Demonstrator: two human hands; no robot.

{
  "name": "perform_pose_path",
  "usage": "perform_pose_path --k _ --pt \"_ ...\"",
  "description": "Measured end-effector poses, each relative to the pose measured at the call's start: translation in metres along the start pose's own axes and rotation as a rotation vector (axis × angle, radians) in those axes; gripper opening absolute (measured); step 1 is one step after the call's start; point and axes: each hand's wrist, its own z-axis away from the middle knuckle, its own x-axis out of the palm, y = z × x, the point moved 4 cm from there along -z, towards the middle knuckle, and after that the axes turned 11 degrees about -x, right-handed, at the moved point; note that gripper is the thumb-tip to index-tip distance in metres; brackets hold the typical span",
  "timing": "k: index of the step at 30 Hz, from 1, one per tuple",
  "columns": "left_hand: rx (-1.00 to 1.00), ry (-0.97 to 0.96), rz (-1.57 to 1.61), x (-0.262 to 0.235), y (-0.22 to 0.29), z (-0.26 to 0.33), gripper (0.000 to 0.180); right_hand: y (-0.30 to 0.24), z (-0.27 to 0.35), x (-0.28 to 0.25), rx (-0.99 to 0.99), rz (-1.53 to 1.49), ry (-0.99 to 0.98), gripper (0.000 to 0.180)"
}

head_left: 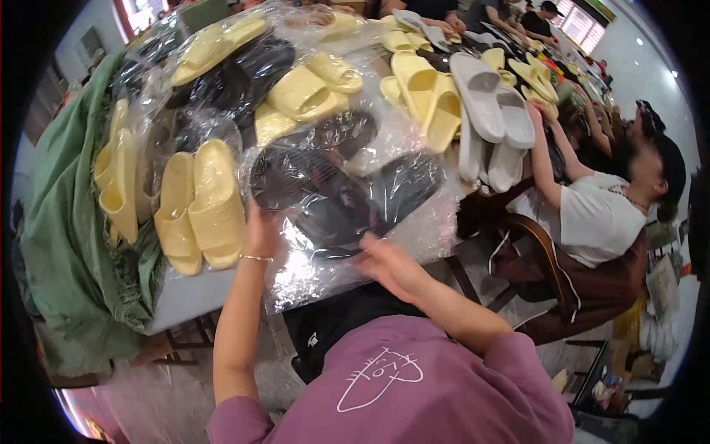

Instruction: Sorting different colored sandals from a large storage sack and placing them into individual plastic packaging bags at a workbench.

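Black slide slippers point(333, 207) lie at the table's near edge, with shiny clear plastic bags point(296, 277) over and around them. At their left side is my left hand point(260, 233), its fingers partly hidden by the slipper and plastic. My right hand point(390, 265) is at their near right edge, fingers stretched out and slightly blurred; whether it touches them I cannot tell. Left of my left hand, a pair of yellow slippers point(214, 207) in clear plastic stands on the table. Beyond the black pair lie more yellow slippers point(303, 92).
Grey slippers point(477, 96) and unbagged yellow ones point(420, 85) are piled to the right. A green cloth point(70, 229) drapes over the left side. A person in a white shirt point(600, 218) sits at the right beside a chair with a dark red cover point(592, 296). Other people work farther along.
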Motion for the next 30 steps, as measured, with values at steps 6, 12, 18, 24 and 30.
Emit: perform_pose_path --k 6,12,18,24,30 --pt "0.057 0.054 0.048 0.018 0.006 0.013 0.059 -0.128 0.019 -0.026 -0.294 0.923 0.011 0.025" --pt "0.248 0.278 -0.256 -0.021 0.01 -0.008 0.035 -0.165 -0.058 -0.087 -0.463 1.459 0.283 0.046" --pt "0.233 0.425 -0.407 -0.011 0.017 0.006 0.036 -0.147 -0.103 -0.051 -0.306 1.633 0.107 0.074" --pt "0.292 0.561 -0.418 -0.027 0.019 0.004 0.042 -0.16 -0.104 -0.041 -0.319 0.096 -0.342 0.01" --pt "0.284 0.287 -0.37 -0.036 0.016 0.001 0.037 -0.152 -0.13 -0.088 -0.372 0.808 -0.483 0.036"
